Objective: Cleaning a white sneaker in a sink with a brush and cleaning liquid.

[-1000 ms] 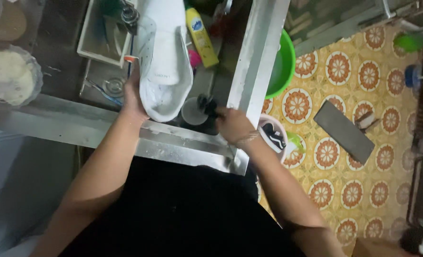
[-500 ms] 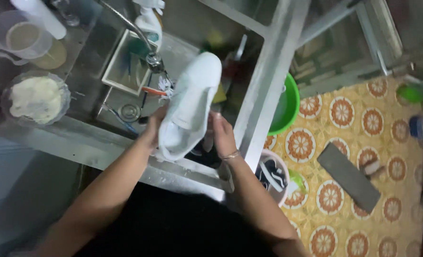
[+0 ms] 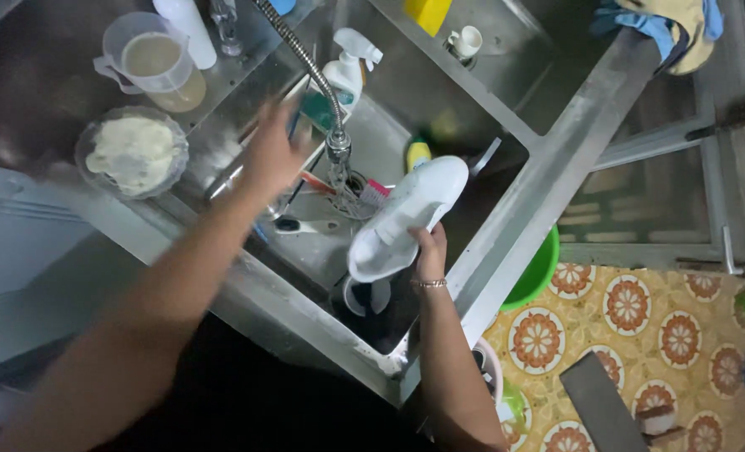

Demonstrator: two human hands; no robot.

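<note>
Over the sink point(image 3: 506, 209): shoe point(image 3: 406, 219) held above the basin so runoff stays inside.
Right hand point(image 3: 429, 253) grips the shoe's side edge, sole up, just beside the hose point(image 3: 309, 71). Left hand point(image 3: 270, 155) empty, fingers spread, blurred, up near the hose and spray bottle point(image 3: 347, 71).

Steel sink point(image 3: 506, 226) holds toothbrush point(image 3: 364, 194), spray bottle point(image 3: 349, 71); counter point(image 3: 37, 100) bears jug point(image 3: 150, 63), bowl point(image 3: 134, 151)
</note>
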